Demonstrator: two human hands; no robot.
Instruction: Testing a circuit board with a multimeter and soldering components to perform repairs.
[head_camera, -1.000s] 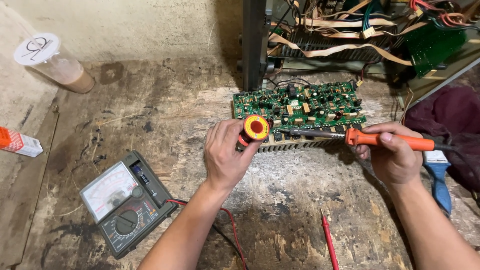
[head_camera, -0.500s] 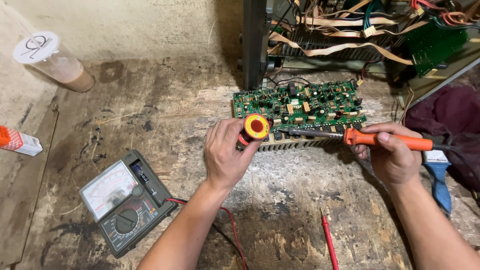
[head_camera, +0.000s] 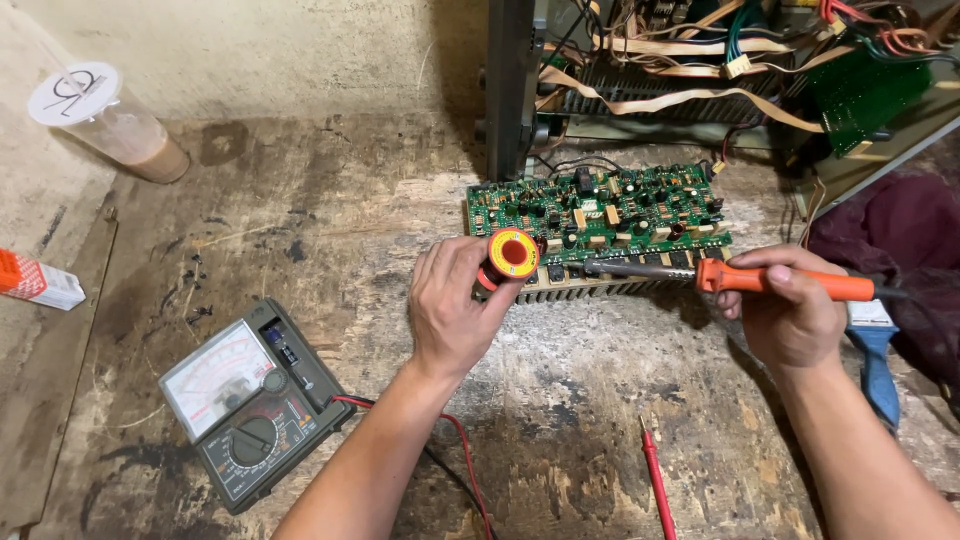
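Head view looks down on a stained, worn work surface (head_camera: 300, 210) where two bare hands work at a green circuit board (head_camera: 600, 212) lying right of centre in the upper half of the frame. The left hand (head_camera: 455, 310), just left of centre, curls its fingers around a small spool of solder (head_camera: 510, 256) with a red and yellow face, thumb and fingertips pinching the spool at the board's lower left corner. The right hand (head_camera: 790, 315), at the right of the frame, has its fingers wrapped tight around the orange handle of a soldering iron (head_camera: 740, 276); the dark metal shaft lies nearly level and points left along the board's near edge, its tip close to the spool. A ribbed metal strip (head_camera: 590, 288) runs under that edge of the board. At lower left sits a multimeter (head_camera: 250, 400) with a white dial face, its red and black leads trailing under the left forearm, and a red probe (head_camera: 655, 485) lies loose at lower centre. A clear plastic cup (head_camera: 110, 120) with a lid lies in the upper left. An open chassis full of wires and ribbon cables (head_camera: 700, 70) fills the upper right, and a blue-handled tool (head_camera: 875, 360) lies by the right wrist.
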